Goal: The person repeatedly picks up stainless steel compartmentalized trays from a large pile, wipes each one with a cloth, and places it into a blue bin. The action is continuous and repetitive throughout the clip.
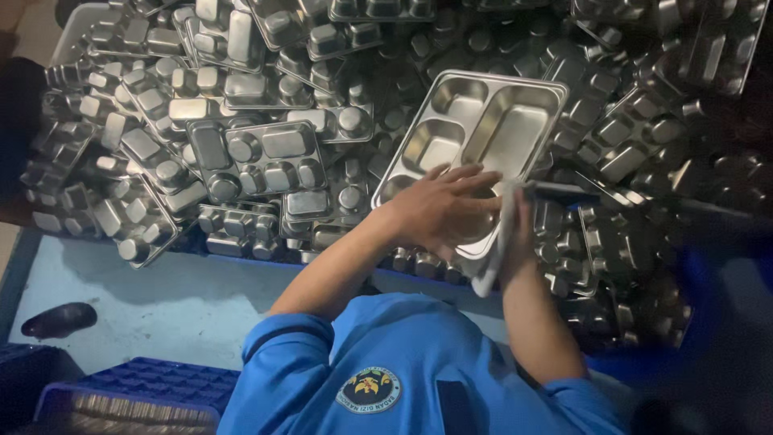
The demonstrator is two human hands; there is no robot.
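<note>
A steel compartment tray (483, 121) is held tilted above a big heap of similar trays. My left hand (439, 213) grips its near end, with the fingers spread across the tray's inside. My right hand (519, 229) is at the tray's near right corner and clutches a white cloth (493, 258), which hangs down along the tray's edge. Both forearms reach out from my blue shirt at the bottom of the view.
Several steel trays (258, 153) lie piled upside down and overlapping across the whole upper view. A pale blue surface (161, 290) lies below the heap, with a dark object (60, 320) on it. A blue plastic crate (145, 387) stands at the bottom left.
</note>
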